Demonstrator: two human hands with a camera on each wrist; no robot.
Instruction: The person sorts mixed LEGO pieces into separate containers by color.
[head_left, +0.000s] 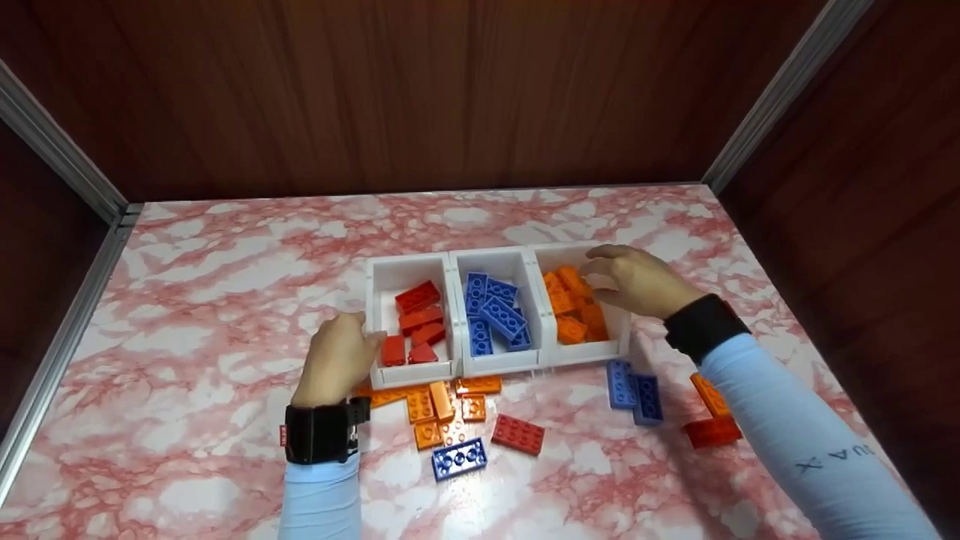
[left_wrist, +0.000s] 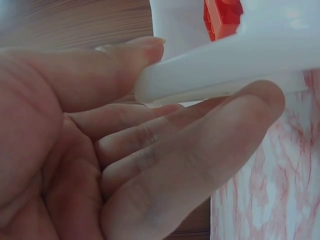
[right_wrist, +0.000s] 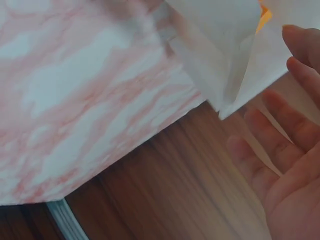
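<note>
A white three-part bin (head_left: 412, 373) stands on the marbled table. Red bricks (head_left: 421, 321) lie in its left compartment, blue bricks (head_left: 502, 317) in the middle and orange bricks (head_left: 593, 322) in the right one. My left hand (head_left: 334, 356) pinches the bin's left wall; the left wrist view shows the wall (left_wrist: 225, 65) between thumb and fingers. At the opposite end, my right hand (head_left: 637, 281) is over the right wall, fingertips above the orange bricks. In the right wrist view its fingers (right_wrist: 295, 127) are loosely spread beside the bin's corner, holding nothing.
In front of the bin lie several loose orange bricks (head_left: 421, 403), a red brick (head_left: 518, 434) and a dark blue brick (head_left: 459, 459). Two blue bricks (head_left: 647, 399) sit front right. Near the right forearm are an orange brick (head_left: 709, 394) and a red brick (head_left: 712, 433). Wood-grained panels (head_left: 420, 97) enclose the table.
</note>
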